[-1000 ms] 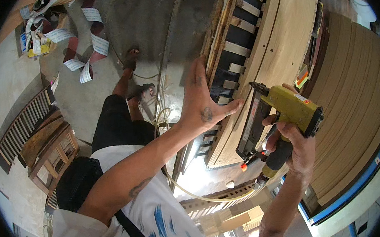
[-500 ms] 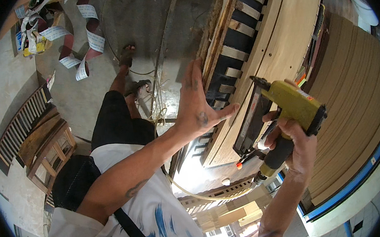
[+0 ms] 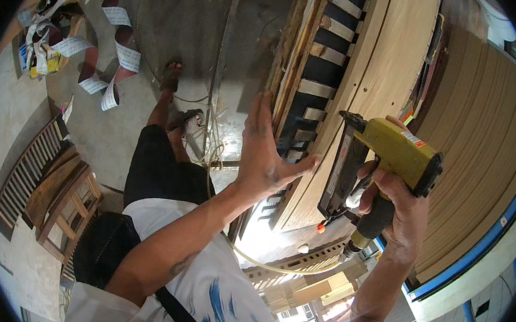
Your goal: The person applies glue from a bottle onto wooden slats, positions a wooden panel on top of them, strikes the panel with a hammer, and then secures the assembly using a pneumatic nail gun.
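Note:
My right hand (image 3: 402,206) is wrapped round the dark grip of a yellow-green air nail gun (image 3: 399,147). The gun's nose points toward a long pale wooden board (image 3: 379,70); whether it touches the wood I cannot tell. A thin air hose (image 3: 286,274) runs from the fitting at the grip's base. My left hand (image 3: 268,163) is open, its fingers stretched along the outer side of the workpiece and its thumb spread toward the board. Beside the board lies a row of short wooden blocks (image 3: 317,88) over black material.
Stacked brown sheets (image 3: 473,160) rise on the right, above a blue edge (image 3: 482,264). Curled sandpaper strips (image 3: 128,59) hang at upper left. A slatted wooden piece (image 3: 29,172) and a wooden frame (image 3: 70,220) stand at left. Hose loops lie on the floor near my feet.
The nail gun and my right hand sit slightly lower in view. My left hand has shifted a little down and left, its fingers still stretched. The workpiece appears slightly shifted too.

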Available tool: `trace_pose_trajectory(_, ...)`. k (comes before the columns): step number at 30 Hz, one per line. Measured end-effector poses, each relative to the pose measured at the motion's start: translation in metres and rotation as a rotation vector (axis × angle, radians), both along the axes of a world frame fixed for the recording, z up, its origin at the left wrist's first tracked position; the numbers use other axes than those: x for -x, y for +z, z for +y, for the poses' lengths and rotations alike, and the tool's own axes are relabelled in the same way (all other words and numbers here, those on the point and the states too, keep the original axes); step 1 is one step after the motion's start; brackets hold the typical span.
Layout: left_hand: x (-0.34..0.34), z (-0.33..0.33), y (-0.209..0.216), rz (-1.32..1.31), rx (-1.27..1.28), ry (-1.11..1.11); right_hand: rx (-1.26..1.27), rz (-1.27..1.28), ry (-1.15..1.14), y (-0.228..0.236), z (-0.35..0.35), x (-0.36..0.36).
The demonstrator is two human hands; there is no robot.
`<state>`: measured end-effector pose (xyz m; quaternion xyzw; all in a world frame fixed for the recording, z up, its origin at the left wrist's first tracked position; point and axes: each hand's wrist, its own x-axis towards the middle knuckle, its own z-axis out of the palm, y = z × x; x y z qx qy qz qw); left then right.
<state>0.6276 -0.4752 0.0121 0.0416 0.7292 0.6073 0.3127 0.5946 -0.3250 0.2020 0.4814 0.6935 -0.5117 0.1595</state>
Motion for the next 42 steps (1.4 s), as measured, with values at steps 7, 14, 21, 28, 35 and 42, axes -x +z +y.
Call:
trace_pose_trajectory(7, 0.006, -0.002, 0.002, 0.021, 0.03, -0.011, 0.053, 0.118, 0.008, -0.005, 0.017, 0.024)
trace_pose_trajectory(14, -0.001, -0.002, 0.001, 0.024, 0.025, 0.015, 0.051, 0.156, 0.117, -0.009, 0.037, 0.055)
trace_pose_trajectory(21, 0.0, -0.001, 0.0, 0.034, 0.019, 0.017, 0.077, 0.174, 0.072, -0.009, 0.041, 0.069)
trace_pose_trajectory(28, -0.004, -0.001, -0.004, 0.002, 0.072, -0.031, 0.057, 0.167, 0.074, -0.01, 0.041, 0.073)
trace_pose_trajectory(35, 0.001, -0.002, 0.001, 0.005, 0.074, -0.025, 0.014, 0.124, 0.11, -0.006, 0.041, 0.087)
trace_pose_trajectory(42, 0.002, -0.003, 0.002, -0.014, 0.069, -0.03, -0.012, 0.144, 0.155, -0.009, 0.05, 0.104)
